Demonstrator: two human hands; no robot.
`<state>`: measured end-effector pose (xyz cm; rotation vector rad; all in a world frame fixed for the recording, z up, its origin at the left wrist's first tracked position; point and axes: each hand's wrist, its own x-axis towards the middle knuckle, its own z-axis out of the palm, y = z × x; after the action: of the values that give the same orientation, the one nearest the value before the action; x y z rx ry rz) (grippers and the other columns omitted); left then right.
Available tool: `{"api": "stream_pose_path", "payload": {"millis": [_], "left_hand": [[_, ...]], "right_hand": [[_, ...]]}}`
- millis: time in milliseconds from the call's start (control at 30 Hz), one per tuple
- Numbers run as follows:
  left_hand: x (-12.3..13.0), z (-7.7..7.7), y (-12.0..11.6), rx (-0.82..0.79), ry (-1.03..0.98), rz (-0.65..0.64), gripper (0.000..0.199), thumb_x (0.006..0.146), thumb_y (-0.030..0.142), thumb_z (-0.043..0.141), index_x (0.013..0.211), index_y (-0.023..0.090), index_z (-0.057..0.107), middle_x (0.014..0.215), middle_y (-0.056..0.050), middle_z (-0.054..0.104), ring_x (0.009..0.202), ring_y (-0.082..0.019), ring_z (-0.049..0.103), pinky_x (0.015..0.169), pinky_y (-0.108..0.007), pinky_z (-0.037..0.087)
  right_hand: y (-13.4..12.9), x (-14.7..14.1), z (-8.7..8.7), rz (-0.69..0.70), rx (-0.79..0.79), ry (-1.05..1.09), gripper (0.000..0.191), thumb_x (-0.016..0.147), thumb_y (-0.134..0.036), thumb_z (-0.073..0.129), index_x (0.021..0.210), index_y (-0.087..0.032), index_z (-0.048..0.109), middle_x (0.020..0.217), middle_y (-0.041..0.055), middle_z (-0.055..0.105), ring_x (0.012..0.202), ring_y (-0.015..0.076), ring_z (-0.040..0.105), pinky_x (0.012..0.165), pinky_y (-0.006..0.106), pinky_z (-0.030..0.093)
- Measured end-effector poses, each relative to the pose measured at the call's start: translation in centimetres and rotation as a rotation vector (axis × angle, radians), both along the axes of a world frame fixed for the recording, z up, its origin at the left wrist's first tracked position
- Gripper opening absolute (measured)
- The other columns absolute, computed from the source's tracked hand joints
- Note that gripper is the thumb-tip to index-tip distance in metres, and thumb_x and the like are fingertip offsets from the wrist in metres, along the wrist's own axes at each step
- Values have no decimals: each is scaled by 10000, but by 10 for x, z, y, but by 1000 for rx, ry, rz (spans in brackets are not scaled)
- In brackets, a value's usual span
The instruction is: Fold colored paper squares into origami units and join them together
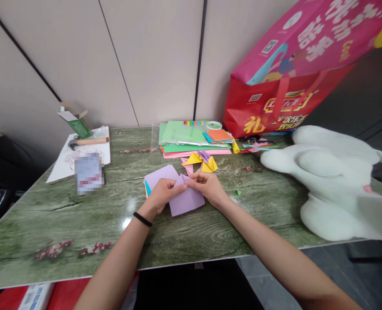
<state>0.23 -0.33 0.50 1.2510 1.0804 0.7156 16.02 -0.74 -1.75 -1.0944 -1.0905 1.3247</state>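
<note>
A purple sheet of origami paper [187,201], partly folded at its top edge, is pinched between both hands over the table. My left hand [165,192] grips its upper left with thumb and fingers closed. On the upper right, my right hand [207,186] pinches the same sheet, its fingertips close to the left thumb. Beside and partly behind my left hand lies a stack of square papers [161,174], purple on top with blue showing below. Just beyond the hands sit folded paper pieces [207,162] in yellow, purple and pink.
Coloured paper sheets [178,133] lie against the wall, with a glue stick [235,146] beside them. A white plush toy [333,181] fills the right side before red and pink bags [242,107]. At left are a hammer [92,141], a green box [78,125] and a blurred packet [89,172].
</note>
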Motion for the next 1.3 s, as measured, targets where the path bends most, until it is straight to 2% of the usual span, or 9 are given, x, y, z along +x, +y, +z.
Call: {"api": "stream_pose_path", "payload": {"millis": [267, 433, 667, 833, 1033, 1300], "left_hand": [[1, 0, -1, 42, 40, -7, 424, 517, 486, 746, 524, 114, 543, 489, 38, 448, 454, -59, 336, 439, -200, 224], [1, -5, 0, 111, 74, 24, 445, 542, 473, 726, 470, 137, 443, 467, 61, 348, 446, -45, 267, 435, -202, 163], [-1, -10, 2, 188, 136, -66, 476, 604, 463, 689, 464, 163, 347, 474, 72, 258, 450, -39, 202, 436, -208, 101], [-1, -9, 2, 226, 186, -114, 434, 644, 456, 652, 478, 157, 385, 480, 67, 259, 454, -46, 206, 435, -210, 103], [-1, -8, 1, 234, 192, -118, 451, 628, 470, 660, 466, 159, 375, 476, 70, 251, 450, -44, 196, 434, -211, 102], [0, -9, 0, 185, 159, -123, 411, 632, 451, 669, 485, 141, 441, 476, 64, 300, 447, -44, 227, 422, -202, 121]], "right_hand": [[-1, -1, 0, -2, 6, -18, 312, 486, -397, 799, 660, -175, 666, 630, 9, 678, 518, 110, 548, 505, 242, 423], [-1, -1, -1, 13, 9, -16, 302, 471, -365, 810, 660, -178, 667, 635, 1, 672, 535, 110, 546, 536, 249, 423], [-1, 1, 2, 52, 84, -85, 246, 613, -401, 729, 711, -177, 702, 702, 0, 676, 653, 126, 560, 658, 265, 427], [-1, 2, 1, 84, 40, -72, 267, 608, -431, 724, 693, -178, 707, 670, -10, 661, 621, 121, 534, 619, 254, 405], [-1, 1, 1, 51, 25, -39, 266, 551, -428, 755, 628, -182, 687, 636, -13, 652, 601, 120, 528, 605, 252, 411], [-2, -1, 2, 36, 3, -41, 277, 570, -446, 738, 649, -184, 699, 633, -16, 654, 585, 112, 516, 589, 248, 399]]}}
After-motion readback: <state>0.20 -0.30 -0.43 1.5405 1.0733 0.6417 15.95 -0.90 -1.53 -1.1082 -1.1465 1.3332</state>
